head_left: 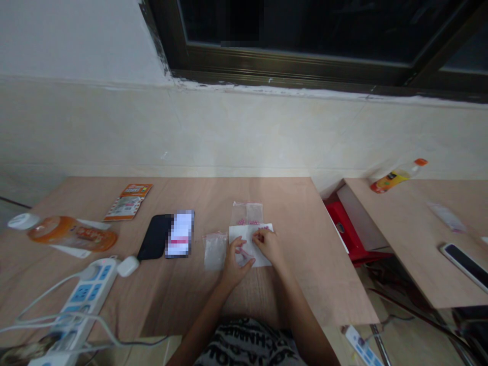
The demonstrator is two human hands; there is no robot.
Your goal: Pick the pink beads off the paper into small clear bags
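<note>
The white paper sheet (246,233) is laid flat on the bench (183,295), just before a clear bag of pink bits (247,213). Fingers of the left hand (235,260) are curled onto it and those of the right hand (267,243) drawn together at its far edge; a pinch cannot be told. The sheet is judged thin, light and limp, best lifted by an edge.

Looks like a home room: plain wood tabletop (290,264) against tiled wall under a window (305,35), power strip (82,300), phone (154,236), drink bottles (70,234) lying around.
</note>
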